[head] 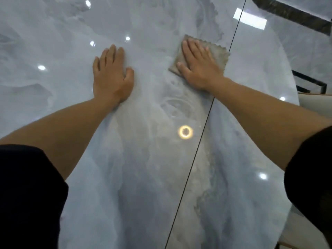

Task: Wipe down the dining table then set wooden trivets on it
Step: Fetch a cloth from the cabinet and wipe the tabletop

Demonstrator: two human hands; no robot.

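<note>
Clearly wiping is under way: the right hand [198, 68], fingers spread flat, presses a grey cloth [197, 54] on the glossy marble dining table [143, 177] just beside its dark seam [206, 119], the left hand [111, 78] lies flat, open and empty farther from it, and no trivets show.

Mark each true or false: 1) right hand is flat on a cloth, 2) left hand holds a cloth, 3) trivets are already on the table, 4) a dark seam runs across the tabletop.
1) True: the right hand lies flat on the cloth.
2) False: the left hand rests bare and flat on the table.
3) False: no trivets show on the table.
4) True: the seam runs past the cloth's right edge.
</note>
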